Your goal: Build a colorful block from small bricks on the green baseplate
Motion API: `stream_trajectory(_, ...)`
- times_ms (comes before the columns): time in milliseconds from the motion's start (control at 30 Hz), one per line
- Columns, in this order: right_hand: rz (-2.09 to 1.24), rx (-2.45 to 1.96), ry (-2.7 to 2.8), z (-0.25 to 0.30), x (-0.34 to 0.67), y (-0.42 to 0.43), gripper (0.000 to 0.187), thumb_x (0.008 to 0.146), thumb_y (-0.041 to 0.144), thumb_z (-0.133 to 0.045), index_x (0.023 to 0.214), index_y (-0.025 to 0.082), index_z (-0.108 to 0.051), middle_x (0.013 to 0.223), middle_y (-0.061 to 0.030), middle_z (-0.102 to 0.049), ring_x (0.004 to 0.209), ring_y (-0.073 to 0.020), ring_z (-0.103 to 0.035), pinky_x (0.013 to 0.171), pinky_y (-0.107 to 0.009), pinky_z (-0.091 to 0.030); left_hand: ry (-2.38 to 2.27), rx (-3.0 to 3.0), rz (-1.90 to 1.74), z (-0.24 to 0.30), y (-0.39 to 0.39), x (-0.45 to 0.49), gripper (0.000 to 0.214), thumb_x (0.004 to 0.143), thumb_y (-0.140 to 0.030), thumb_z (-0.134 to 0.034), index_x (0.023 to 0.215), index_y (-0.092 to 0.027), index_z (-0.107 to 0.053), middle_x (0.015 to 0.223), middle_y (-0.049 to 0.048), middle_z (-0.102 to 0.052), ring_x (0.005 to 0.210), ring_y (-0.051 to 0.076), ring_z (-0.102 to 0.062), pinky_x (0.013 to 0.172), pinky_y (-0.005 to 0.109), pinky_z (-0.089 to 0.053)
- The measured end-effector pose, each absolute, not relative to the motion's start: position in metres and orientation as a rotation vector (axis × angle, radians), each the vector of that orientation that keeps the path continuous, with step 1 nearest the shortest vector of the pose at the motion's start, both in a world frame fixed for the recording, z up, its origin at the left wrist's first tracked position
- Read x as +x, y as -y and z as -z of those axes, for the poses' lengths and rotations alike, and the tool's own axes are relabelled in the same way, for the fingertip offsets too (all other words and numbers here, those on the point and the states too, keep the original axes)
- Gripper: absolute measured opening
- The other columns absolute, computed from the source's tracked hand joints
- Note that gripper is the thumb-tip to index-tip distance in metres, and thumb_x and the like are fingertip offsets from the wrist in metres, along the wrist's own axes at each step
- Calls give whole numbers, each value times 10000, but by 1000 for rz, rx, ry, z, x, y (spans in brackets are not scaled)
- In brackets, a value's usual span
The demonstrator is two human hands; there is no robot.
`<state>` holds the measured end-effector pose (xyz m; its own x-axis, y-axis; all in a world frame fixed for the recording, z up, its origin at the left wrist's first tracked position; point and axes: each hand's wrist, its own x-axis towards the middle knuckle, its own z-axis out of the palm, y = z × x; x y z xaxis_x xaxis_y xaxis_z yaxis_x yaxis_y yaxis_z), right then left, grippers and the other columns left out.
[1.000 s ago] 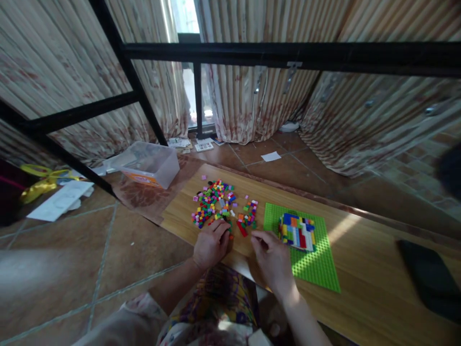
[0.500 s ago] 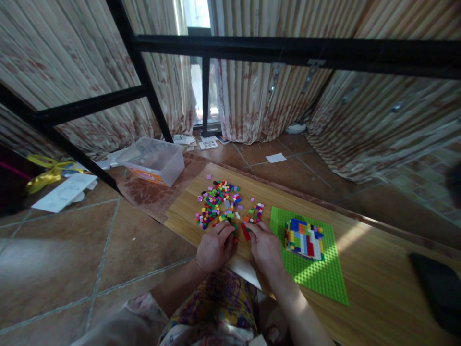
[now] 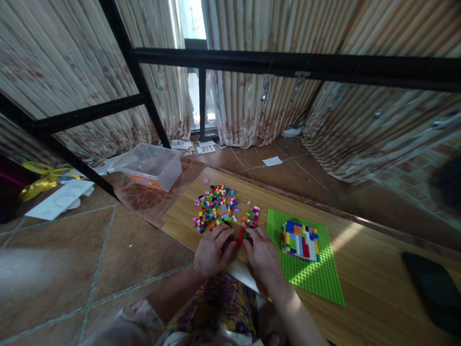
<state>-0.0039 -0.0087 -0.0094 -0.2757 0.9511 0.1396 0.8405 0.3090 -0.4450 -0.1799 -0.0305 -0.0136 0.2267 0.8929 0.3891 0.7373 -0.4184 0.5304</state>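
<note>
A heap of small coloured bricks (image 3: 214,206) lies on the wooden board (image 3: 360,269), with a smaller cluster (image 3: 251,217) to its right. My left hand (image 3: 212,251) rests knuckles up at the heap's near edge, fingers curled over some bricks. My right hand (image 3: 262,252) sits beside it, fingertips pinching a long red brick (image 3: 240,236) that stands tilted between both hands. Right of my right hand, a green baseplate (image 3: 309,269) carries a multicoloured brick block (image 3: 300,239).
A clear plastic tub (image 3: 153,166) stands on the tiled floor left of the board. Black metal bars (image 3: 288,62) cross overhead. Papers and a yellow item (image 3: 36,185) lie at far left. A dark flat object (image 3: 432,288) lies at the board's right end. Curtains hang behind.
My right hand moved left from beside the green baseplate to the red brick between both hands and took hold of it. The left hand stayed by the heap.
</note>
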Motion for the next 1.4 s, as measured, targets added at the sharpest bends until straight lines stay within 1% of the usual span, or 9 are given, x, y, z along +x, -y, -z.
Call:
stream_trajectory(67,-405,-1614,2206,9,-5,9,278,899,234,-468,1144,202,-595,1073,-82,-629,938,-214,-602,808,-305,-449,-1510,2299,-937,10,31,-179,341,866,-336,-557,1179,-202,-567,1192,115,-586,1082,227,-593,893,356,-529)
stream_trajectory(167,-406,-1641,2174,8,-8,10,256,904,238,-467,1114,201,-610,1063,-78,-628,928,-208,-603,809,-298,-443,-1543,2335,-867,7,32,-175,376,837,-389,-593,1161,-198,-580,1127,117,-595,1016,240,-607,835,367,-539)
stream_trajectory(267,-421,-1659,2124,8,-9,11,250,904,232,-475,1109,183,-608,1041,-77,-627,927,-205,-595,805,-292,-437,-1598,2343,-855,9,32,-167,320,822,-368,-614,1090,-195,-605,1072,104,-599,970,239,-605,811,372,-535)
stream_trajectory(333,-441,-1667,2115,9,-9,12,215,902,234,-480,1055,184,-624,995,-69,-628,899,-201,-592,787,-290,-433,-1611,2346,-877,12,32,-163,280,816,-338,-623,1057,-197,-610,1055,95,-599,952,233,-598,820,374,-527)
stream_trajectory(433,-453,-1665,2127,11,-9,11,182,906,235,-474,978,202,-638,945,-56,-629,861,-191,-590,760,-281,-423,-1648,2299,-915,17,31,-158,204,849,-299,-581,1026,-202,-612,1024,85,-599,933,214,-592,818,354,-520)
stream_trajectory(600,-444,-1667,2167,10,-10,9,178,913,216,-454,931,196,-630,944,-64,-625,863,-191,-585,759,-283,-416,-1636,2249,-931,21,29,-158,145,878,-282,-535,957,-196,-621,972,82,-600,896,200,-591,778,331,-520)
stream_trajectory(1067,-384,-1548,2255,11,-8,8,191,893,158,-437,981,169,-606,999,-97,-607,922,-213,-571,818,-312,-438,-1542,2221,-1041,20,25,-162,153,886,-216,-508,950,-173,-640,948,83,-617,864,178,-600,760,305,-530)
stream_trajectory(1233,-485,-1483,2227,11,-3,7,171,903,170,-436,928,180,-604,952,-82,-605,888,-206,-579,807,-318,-452,-1557,2233,-1011,22,25,-162,144,889,-211,-502,959,-182,-625,954,84,-610,864,178,-598,751,304,-532)
stream_trajectory(1400,-651,-1424,1922,3,8,19,155,910,238,-462,940,191,-607,921,-63,-628,853,-190,-603,786,-328,-475,-1585,2251,-1021,20,27,-161,168,893,-211,-490,1013,-185,-605,990,86,-613,901,186,-602,777,316,-540)
